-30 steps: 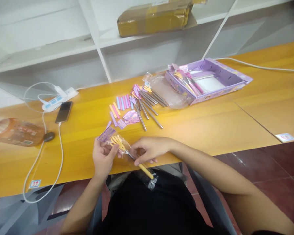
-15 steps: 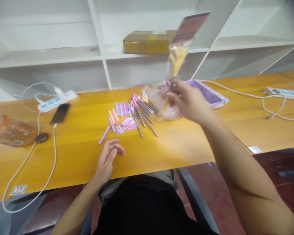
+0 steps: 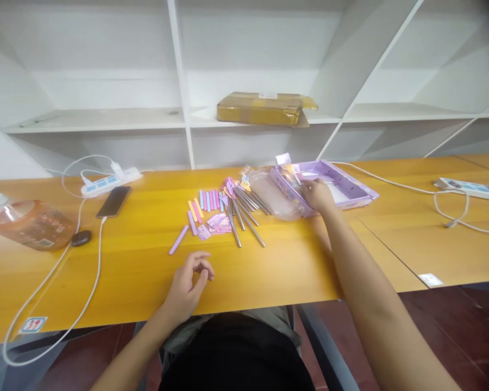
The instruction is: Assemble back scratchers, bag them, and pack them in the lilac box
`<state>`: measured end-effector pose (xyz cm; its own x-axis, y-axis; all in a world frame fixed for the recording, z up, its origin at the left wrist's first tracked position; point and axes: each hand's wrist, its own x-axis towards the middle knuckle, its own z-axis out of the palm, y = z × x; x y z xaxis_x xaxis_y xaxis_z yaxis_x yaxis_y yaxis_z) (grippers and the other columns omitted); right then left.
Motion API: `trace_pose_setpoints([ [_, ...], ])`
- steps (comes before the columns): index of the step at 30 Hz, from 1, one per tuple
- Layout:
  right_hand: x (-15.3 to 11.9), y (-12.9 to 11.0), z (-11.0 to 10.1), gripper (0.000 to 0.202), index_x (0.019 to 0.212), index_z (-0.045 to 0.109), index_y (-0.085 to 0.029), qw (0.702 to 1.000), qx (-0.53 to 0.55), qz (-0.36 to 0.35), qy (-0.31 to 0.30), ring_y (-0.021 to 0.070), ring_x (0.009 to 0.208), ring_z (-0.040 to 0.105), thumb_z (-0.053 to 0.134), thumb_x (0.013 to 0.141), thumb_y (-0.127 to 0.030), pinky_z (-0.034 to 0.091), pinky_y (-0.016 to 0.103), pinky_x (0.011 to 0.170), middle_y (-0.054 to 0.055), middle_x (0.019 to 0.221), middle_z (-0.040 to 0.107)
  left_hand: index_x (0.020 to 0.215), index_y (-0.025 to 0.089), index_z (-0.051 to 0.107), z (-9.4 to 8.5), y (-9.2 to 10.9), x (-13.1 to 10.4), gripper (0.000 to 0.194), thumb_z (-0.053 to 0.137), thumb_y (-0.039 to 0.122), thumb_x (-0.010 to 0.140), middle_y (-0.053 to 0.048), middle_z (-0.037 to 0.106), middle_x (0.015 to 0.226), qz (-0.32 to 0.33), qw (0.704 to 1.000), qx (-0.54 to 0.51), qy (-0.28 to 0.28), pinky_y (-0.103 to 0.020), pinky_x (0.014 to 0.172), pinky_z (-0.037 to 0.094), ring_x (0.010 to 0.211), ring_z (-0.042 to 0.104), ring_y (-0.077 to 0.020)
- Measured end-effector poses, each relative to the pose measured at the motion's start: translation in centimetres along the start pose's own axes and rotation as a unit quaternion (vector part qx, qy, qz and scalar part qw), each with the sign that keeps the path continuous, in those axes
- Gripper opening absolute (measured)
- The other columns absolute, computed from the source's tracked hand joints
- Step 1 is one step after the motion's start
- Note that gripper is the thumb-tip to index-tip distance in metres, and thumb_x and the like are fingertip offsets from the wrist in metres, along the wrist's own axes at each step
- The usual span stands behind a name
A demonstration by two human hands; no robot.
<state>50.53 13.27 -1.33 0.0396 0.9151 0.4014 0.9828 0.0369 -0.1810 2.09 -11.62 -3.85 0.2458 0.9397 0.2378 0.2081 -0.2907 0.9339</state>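
Observation:
My right hand (image 3: 317, 194) is closed on a clear plastic packet (image 3: 290, 175) with something yellow inside, at the left part of a purple tray (image 3: 356, 191). My left hand (image 3: 191, 279) hovers or rests near the table's front edge, fingers loosely curled and apart, holding nothing. Between the hands lie metal rods (image 3: 252, 233) with small coloured hand-shaped ends. Left of them are pink, blue, yellow and purple sticks (image 3: 209, 200) and small printed cards (image 3: 220, 224). A clear plastic bag (image 3: 273, 195) lies against the tray.
At the left are an orange bottle (image 3: 36, 224), a phone (image 3: 113, 201), a power strip (image 3: 112, 182) and white cables. A cardboard box (image 3: 261, 108) sits on the shelf behind. Another power strip (image 3: 472, 188) is at the right.
My right hand has lowered the packet from above the table to the purple tray. The view has tilted up slightly; my left hand stays near the front edge.

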Motion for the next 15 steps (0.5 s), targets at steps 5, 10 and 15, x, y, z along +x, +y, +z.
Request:
trace_pose_setpoints([
  [5,-0.2,1.4,0.8,0.050,0.130,0.082,-0.008,0.997,0.046,0.055,0.005,0.0321,0.108,0.069,0.043,0.100,-0.019,0.049,0.039,0.097,0.024,0.125,0.076,0.132,0.025,0.059,0.0,0.0,0.1,0.021,0.053,0.029,0.112,-0.001,0.075,0.091,0.024,0.996,0.084,-0.022,-0.036,0.084,0.057,0.083,0.073,-0.0196],
  [10,-0.3,1.4,0.7,0.046,0.117,0.087,-0.012,0.995,0.083,0.055,0.000,0.0292,0.107,0.069,0.047,0.096,-0.018,0.048,0.036,0.096,0.019,0.122,0.081,0.121,0.025,0.066,0.1,0.4,0.3,0.020,0.051,0.022,0.109,-0.002,0.076,0.091,0.098,0.968,0.211,-0.097,-0.034,0.081,0.056,0.082,0.074,-0.0200],
  [15,-1.1,0.4,0.1,0.045,0.121,0.083,-0.012,0.991,0.094,0.075,0.054,0.0312,0.108,0.068,0.045,0.099,-0.021,0.048,0.038,0.094,0.021,0.127,0.077,0.114,0.025,0.069,0.3,0.6,0.6,0.023,0.049,0.018,0.106,-0.004,0.076,0.088,0.146,0.946,0.260,-0.131,-0.034,0.078,0.056,0.080,0.073,-0.0207],
])
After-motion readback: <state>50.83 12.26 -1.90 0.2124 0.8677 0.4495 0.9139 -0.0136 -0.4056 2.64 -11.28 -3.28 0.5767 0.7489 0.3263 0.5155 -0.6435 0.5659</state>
